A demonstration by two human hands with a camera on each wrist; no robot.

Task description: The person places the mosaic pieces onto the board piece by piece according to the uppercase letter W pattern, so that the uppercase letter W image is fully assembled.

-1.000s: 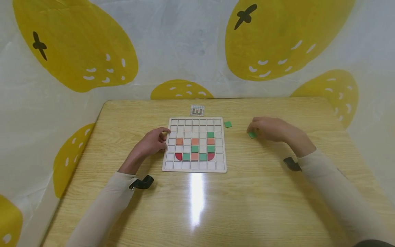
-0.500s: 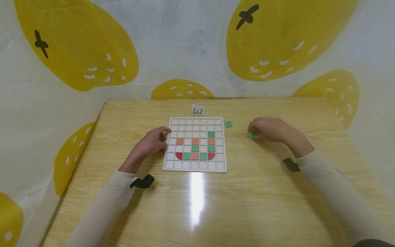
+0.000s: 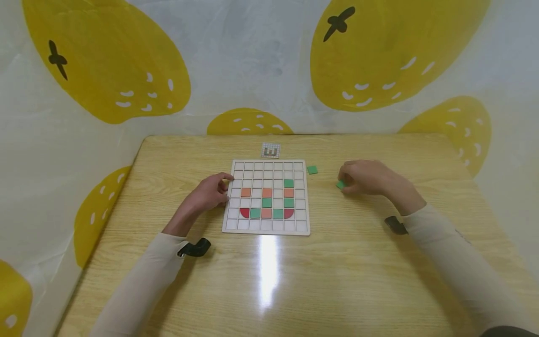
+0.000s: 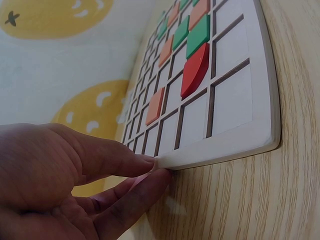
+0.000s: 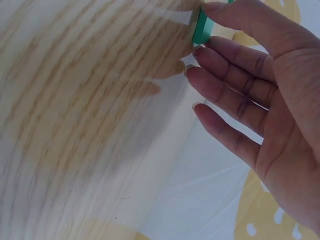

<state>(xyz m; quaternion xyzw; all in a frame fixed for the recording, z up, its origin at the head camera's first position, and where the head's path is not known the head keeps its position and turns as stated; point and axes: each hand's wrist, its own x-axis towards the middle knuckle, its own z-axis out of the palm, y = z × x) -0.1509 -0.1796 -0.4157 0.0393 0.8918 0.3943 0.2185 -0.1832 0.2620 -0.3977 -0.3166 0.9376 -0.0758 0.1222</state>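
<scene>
A white grid board (image 3: 231, 229) lies on the table with green, orange and red tiles in its squares. My left hand (image 3: 207, 193) is at its left side, index fingertip and thumb touching the rim. The left wrist view shows those fingertips (image 4: 159, 178) right at the board's edge. Off to the right, my right hand (image 3: 365, 177) pinches a green square tile (image 3: 340, 185) between thumb and fingers, low over the table. In the right wrist view the thumb partly covers this tile (image 5: 201, 29), and the other fingers are spread and slightly bent.
Another green tile (image 3: 312, 170) lies beside the board's upper right corner. Behind the board is a small pattern card (image 3: 270, 150) with a printed grid. A white cloth with yellow fruit prints (image 3: 252, 61) hangs behind the wooden table (image 3: 337, 276).
The green tile at my right hand has shifted slightly left and turned a little between the fingers. My left hand stays at the board's edge; the board's tiles are unchanged.
</scene>
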